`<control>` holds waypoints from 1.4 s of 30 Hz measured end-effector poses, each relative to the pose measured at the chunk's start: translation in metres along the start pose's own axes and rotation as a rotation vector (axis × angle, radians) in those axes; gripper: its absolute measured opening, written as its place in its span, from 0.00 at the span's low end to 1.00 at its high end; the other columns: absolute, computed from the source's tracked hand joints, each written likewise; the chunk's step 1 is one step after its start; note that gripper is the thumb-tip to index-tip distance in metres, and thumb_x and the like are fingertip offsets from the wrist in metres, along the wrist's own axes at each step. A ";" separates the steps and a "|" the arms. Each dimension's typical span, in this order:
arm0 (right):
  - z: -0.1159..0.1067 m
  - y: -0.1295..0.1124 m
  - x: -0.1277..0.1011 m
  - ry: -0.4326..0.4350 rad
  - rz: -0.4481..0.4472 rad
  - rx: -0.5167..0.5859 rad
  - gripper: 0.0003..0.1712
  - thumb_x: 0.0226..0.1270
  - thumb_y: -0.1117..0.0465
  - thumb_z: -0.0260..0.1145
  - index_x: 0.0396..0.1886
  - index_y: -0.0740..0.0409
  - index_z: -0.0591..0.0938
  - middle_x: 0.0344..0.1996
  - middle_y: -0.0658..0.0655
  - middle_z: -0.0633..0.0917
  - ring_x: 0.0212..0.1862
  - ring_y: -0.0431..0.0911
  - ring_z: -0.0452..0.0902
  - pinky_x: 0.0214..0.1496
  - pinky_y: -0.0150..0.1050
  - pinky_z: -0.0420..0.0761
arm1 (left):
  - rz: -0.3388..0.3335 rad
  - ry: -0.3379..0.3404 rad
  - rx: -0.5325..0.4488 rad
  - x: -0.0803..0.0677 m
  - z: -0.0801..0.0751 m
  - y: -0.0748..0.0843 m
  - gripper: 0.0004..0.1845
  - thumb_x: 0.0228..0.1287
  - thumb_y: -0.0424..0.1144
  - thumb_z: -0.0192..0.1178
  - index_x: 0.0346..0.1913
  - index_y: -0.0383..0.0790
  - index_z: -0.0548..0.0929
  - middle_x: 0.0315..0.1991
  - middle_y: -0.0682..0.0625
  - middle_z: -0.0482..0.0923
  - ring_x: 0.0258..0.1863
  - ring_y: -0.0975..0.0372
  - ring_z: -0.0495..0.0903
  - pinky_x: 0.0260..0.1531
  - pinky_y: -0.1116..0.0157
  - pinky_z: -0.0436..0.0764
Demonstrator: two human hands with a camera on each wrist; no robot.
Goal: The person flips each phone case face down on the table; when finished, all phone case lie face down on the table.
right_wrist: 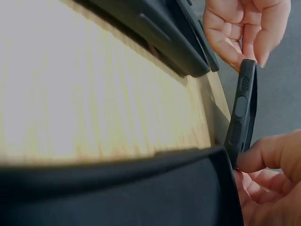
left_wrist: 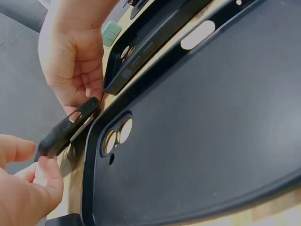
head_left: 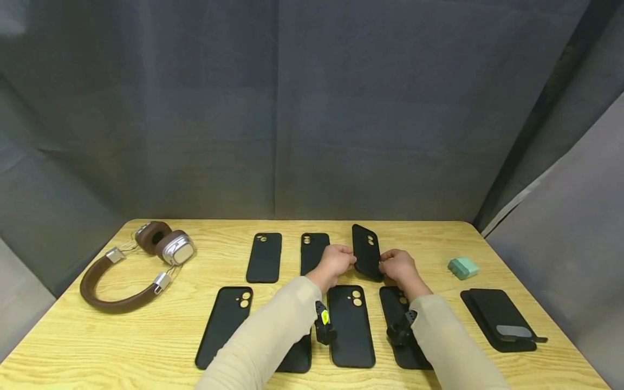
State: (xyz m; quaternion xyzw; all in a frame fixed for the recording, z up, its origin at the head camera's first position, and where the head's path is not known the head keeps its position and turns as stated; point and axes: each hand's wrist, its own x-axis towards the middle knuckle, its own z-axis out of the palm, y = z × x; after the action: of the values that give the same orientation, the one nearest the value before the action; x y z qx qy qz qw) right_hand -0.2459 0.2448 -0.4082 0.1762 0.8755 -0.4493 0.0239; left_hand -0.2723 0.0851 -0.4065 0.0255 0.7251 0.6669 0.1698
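A black phone case (head_left: 366, 252) is lifted off the wooden table (head_left: 122, 346) at the back right of the rows and tilted on its edge. My left hand (head_left: 347, 261) pinches its left edge and my right hand (head_left: 386, 265) pinches its right edge near the bottom. In the left wrist view the held case (left_wrist: 68, 127) shows edge-on between my left hand (left_wrist: 28, 188) and my right hand (left_wrist: 70, 61). From the right wrist camera the case's side (right_wrist: 242, 108), with its button slot, stands between my right hand (right_wrist: 268, 174) and my left hand (right_wrist: 244, 28).
Several more black cases lie flat in two rows, among them one at the back left (head_left: 264, 257) and one in front (head_left: 351, 325). Brown headphones (head_left: 131, 265) lie at the left. At the right are a small green box (head_left: 463, 267) and a black flat pouch (head_left: 499, 319).
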 end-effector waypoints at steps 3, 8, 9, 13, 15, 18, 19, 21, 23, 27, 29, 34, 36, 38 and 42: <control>0.004 -0.001 0.000 -0.005 0.015 0.016 0.18 0.55 0.73 0.58 0.48 0.71 0.74 0.39 0.65 0.75 0.32 0.49 0.72 0.28 0.36 0.75 | 0.007 0.014 -0.013 -0.001 -0.001 0.001 0.17 0.60 0.27 0.57 0.53 0.29 0.77 0.51 0.39 0.76 0.45 0.53 0.80 0.46 0.60 0.78; 0.009 -0.004 0.001 -0.040 0.043 0.092 0.19 0.55 0.74 0.58 0.49 0.70 0.73 0.32 0.61 0.74 0.27 0.46 0.71 0.25 0.37 0.75 | 0.034 0.038 -0.093 -0.003 -0.002 0.003 0.16 0.59 0.27 0.57 0.52 0.26 0.77 0.48 0.39 0.76 0.39 0.58 0.79 0.43 0.62 0.79; 0.011 -0.005 0.001 -0.042 0.042 0.098 0.19 0.55 0.74 0.58 0.49 0.70 0.73 0.32 0.60 0.74 0.26 0.46 0.72 0.25 0.37 0.75 | 0.039 0.043 -0.109 -0.002 -0.002 0.003 0.16 0.59 0.27 0.57 0.51 0.26 0.77 0.46 0.40 0.77 0.37 0.60 0.78 0.42 0.62 0.79; 0.016 -0.006 0.001 -0.034 0.013 0.086 0.19 0.54 0.75 0.58 0.48 0.71 0.75 0.33 0.62 0.76 0.28 0.46 0.73 0.27 0.36 0.75 | 0.057 0.055 -0.153 -0.002 -0.002 0.004 0.14 0.59 0.26 0.57 0.49 0.25 0.76 0.38 0.45 0.76 0.30 0.63 0.75 0.35 0.66 0.79; 0.019 -0.007 0.001 -0.033 -0.008 0.079 0.18 0.53 0.76 0.59 0.47 0.72 0.75 0.33 0.62 0.77 0.29 0.46 0.74 0.29 0.35 0.76 | 0.059 0.057 -0.167 -0.001 -0.002 0.004 0.14 0.59 0.26 0.57 0.48 0.26 0.76 0.35 0.47 0.75 0.29 0.63 0.74 0.32 0.67 0.78; 0.023 -0.009 0.000 -0.043 -0.022 0.084 0.18 0.53 0.76 0.59 0.46 0.72 0.76 0.33 0.62 0.78 0.29 0.45 0.75 0.30 0.36 0.77 | 0.063 0.057 -0.178 0.000 -0.003 0.006 0.14 0.59 0.27 0.57 0.49 0.26 0.75 0.32 0.49 0.75 0.27 0.63 0.74 0.33 0.65 0.78; 0.024 -0.009 0.000 -0.047 -0.027 0.083 0.17 0.53 0.76 0.58 0.45 0.73 0.76 0.33 0.62 0.78 0.29 0.45 0.75 0.30 0.36 0.78 | 0.060 0.058 -0.183 0.001 -0.004 0.007 0.14 0.60 0.27 0.57 0.49 0.26 0.75 0.31 0.50 0.75 0.27 0.63 0.74 0.35 0.63 0.78; 0.026 -0.011 -0.002 -0.051 -0.036 0.073 0.17 0.52 0.76 0.58 0.45 0.73 0.76 0.33 0.63 0.78 0.29 0.45 0.75 0.31 0.37 0.78 | 0.060 0.058 -0.184 0.002 -0.005 0.009 0.15 0.60 0.27 0.56 0.49 0.26 0.75 0.30 0.50 0.74 0.26 0.64 0.73 0.38 0.60 0.78; 0.027 -0.012 -0.003 -0.048 -0.047 0.056 0.16 0.52 0.76 0.58 0.44 0.73 0.77 0.34 0.64 0.78 0.30 0.46 0.75 0.31 0.37 0.79 | 0.062 0.060 -0.183 0.002 -0.006 0.011 0.13 0.60 0.27 0.56 0.48 0.27 0.75 0.29 0.50 0.74 0.26 0.64 0.72 0.41 0.57 0.78; 0.029 -0.014 -0.004 -0.046 -0.065 0.032 0.16 0.51 0.76 0.58 0.43 0.73 0.77 0.37 0.66 0.78 0.29 0.47 0.76 0.29 0.37 0.78 | 0.065 0.061 -0.184 0.003 -0.007 0.014 0.12 0.59 0.27 0.57 0.46 0.29 0.76 0.30 0.49 0.75 0.25 0.64 0.73 0.40 0.57 0.78; 0.030 -0.015 -0.005 -0.050 -0.068 0.028 0.16 0.51 0.76 0.58 0.42 0.73 0.78 0.37 0.66 0.78 0.28 0.47 0.76 0.28 0.36 0.76 | 0.067 0.058 -0.186 0.002 -0.006 0.014 0.13 0.59 0.27 0.57 0.47 0.28 0.75 0.31 0.48 0.76 0.24 0.64 0.74 0.37 0.59 0.79; 0.031 -0.016 -0.005 -0.049 -0.073 0.024 0.16 0.50 0.77 0.55 0.41 0.72 0.78 0.36 0.65 0.79 0.27 0.46 0.76 0.26 0.35 0.75 | 0.063 0.048 -0.178 0.001 -0.003 0.016 0.16 0.59 0.27 0.57 0.51 0.27 0.74 0.36 0.45 0.79 0.26 0.63 0.77 0.37 0.60 0.80; 0.031 -0.016 -0.006 -0.047 -0.077 0.023 0.16 0.51 0.78 0.54 0.41 0.72 0.78 0.36 0.65 0.79 0.27 0.46 0.76 0.26 0.35 0.76 | 0.057 0.043 -0.175 0.000 0.000 0.017 0.16 0.59 0.27 0.57 0.51 0.28 0.74 0.37 0.43 0.79 0.28 0.61 0.78 0.41 0.57 0.80; 0.030 -0.015 -0.007 -0.047 -0.091 0.016 0.16 0.51 0.78 0.53 0.41 0.73 0.78 0.35 0.64 0.80 0.27 0.46 0.75 0.26 0.34 0.74 | 0.049 0.044 -0.169 0.000 0.002 0.018 0.15 0.59 0.27 0.57 0.50 0.29 0.75 0.37 0.42 0.79 0.29 0.60 0.79 0.43 0.55 0.79; 0.029 -0.015 -0.007 -0.046 -0.117 0.010 0.14 0.53 0.76 0.55 0.39 0.74 0.80 0.29 0.61 0.80 0.26 0.45 0.71 0.25 0.33 0.72 | 0.035 0.059 -0.147 0.001 0.007 0.019 0.13 0.58 0.27 0.58 0.47 0.32 0.77 0.36 0.43 0.78 0.28 0.60 0.79 0.41 0.58 0.80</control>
State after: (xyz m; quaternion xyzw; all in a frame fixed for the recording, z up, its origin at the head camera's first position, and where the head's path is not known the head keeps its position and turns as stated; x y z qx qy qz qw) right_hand -0.2475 0.2116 -0.4129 0.1143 0.8813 -0.4581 0.0166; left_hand -0.2747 0.0937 -0.3885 0.0058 0.6782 0.7217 0.1381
